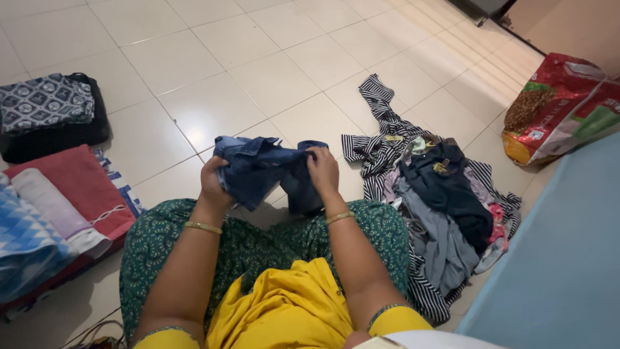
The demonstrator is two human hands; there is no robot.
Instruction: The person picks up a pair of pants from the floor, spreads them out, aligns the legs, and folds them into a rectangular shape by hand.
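A small blue denim garment [268, 171] was held up just above the person's knees, bunched between both hands. The left hand [214, 184] had its fingers curled shut around the garment's left side, and the right hand [323, 169] pinched the upper right edge, fingers closed on the cloth. Each wrist carried a thin gold bangle. Below the denim garment lay the person's lap, covered in green patterned cloth, with yellow fabric nearer the camera. Under and beyond the denim garment stretched a floor [258, 58] of large pale glossy tiles with thin dark joints. Right of the denim garment sat a loose heap of clothes [439, 213], with a black-and-white striped piece underneath and dark blue, grey and pink pieces on top. Further right of the denim garment, a light blue surface [562, 258] ran along the frame's edge, and behind it a bulging red and green printed plastic sack [562, 106] leaned. Left of the denim garment lay folded textiles [71, 194], red, pale pink and blue, with a dark patterned stack [48, 113] behind them.
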